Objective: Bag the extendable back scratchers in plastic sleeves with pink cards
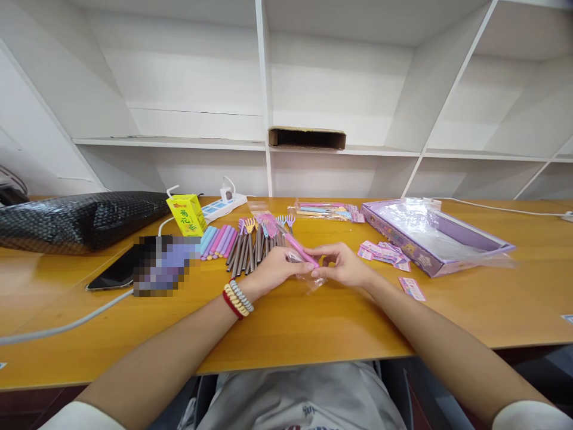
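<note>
Both of my hands meet over the middle of the table around a pink-handled back scratcher [301, 246] in a clear plastic bag [317, 283]. My left hand [278, 270] pinches the bag and handle from the left. The fingers of my right hand [341, 264] close on the handle's lower end. The scratcher's pink head points up and away from me. Just beyond my left hand lie several metal rods [244, 254] with coloured hand-shaped heads. Beside them is a row of pastel tube handles [219, 242].
Wrapped scratchers [326, 211] lie at the back. To the right are small printed cards [385, 253] and an open purple box [432, 266]. A yellow drink carton [187, 215], power strip [224, 206], phone [117, 270] with cable and black bubble-wrapped package [85, 221] are on the left.
</note>
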A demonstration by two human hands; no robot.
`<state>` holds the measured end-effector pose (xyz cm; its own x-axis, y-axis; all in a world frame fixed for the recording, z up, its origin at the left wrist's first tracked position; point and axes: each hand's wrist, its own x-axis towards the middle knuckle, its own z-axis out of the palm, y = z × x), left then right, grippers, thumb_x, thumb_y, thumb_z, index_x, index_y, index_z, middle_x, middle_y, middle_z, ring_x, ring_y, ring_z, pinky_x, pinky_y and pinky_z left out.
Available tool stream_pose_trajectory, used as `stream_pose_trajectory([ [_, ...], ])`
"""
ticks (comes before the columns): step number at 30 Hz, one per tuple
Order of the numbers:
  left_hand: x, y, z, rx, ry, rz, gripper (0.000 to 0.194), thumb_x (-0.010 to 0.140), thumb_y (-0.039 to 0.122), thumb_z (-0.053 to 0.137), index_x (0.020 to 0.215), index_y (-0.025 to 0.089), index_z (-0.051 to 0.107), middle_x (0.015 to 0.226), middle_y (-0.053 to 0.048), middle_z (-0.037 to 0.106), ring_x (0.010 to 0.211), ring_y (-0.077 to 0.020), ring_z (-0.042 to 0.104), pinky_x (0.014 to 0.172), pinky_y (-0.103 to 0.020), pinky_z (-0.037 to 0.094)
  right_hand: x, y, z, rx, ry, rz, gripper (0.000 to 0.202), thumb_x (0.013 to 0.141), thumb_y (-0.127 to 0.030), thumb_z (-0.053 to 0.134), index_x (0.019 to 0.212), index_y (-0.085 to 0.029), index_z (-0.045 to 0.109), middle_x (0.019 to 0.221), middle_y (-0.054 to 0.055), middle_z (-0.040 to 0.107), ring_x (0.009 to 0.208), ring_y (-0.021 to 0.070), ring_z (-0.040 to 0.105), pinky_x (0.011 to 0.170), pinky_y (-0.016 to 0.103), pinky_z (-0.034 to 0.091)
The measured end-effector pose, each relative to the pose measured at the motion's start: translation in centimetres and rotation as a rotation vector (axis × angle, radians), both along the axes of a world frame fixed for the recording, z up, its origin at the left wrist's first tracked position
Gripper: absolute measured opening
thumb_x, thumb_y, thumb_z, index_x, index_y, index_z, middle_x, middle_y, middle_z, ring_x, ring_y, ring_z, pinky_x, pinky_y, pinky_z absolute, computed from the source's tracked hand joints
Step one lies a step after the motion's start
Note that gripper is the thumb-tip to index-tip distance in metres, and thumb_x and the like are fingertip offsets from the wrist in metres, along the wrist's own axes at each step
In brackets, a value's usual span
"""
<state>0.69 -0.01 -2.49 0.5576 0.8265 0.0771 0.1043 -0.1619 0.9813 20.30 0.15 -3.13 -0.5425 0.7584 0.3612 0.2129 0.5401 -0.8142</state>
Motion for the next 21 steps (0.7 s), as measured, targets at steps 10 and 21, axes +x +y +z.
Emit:
stream_pose_trajectory([
  [10, 0.0, 0.3, 1.0, -0.098, -0.494, 0.307, 0.027, 0.069, 0.031, 0.070, 0.087, 0.014, 0.059, 0.080, -0.001, 0.060, 0.073, -0.0125, 0.057, 0.068, -0.025, 0.045, -0.2, 0.1, -0.3, 0.065, -0.064, -0.108, 0.051, 0.066, -0.036, 0.073, 0.113, -0.020, 0.063, 0.084, 0.003, 0.068, 0.064, 0.0114, 0.053, 0.058, 0.024, 0.042],
  [21, -0.3, 0.8, 0.5, -0.152, -0.540, 0.344, 0.026, 0.067, 0.024, 0.072, 0.088, 0.014, 0.060, 0.080, -0.002, 0.063, 0.073, -0.0128, 0.060, 0.070, -0.026, 0.048, -0.3, -0.6, 0.2, 0.318, -0.152, -0.066, 0.072, 0.065, -0.038, 0.073, 0.130, -0.023, 0.046, 0.092, 0.003, 0.065, 0.069, 0.0119, 0.055, 0.064, 0.024, 0.045],
])
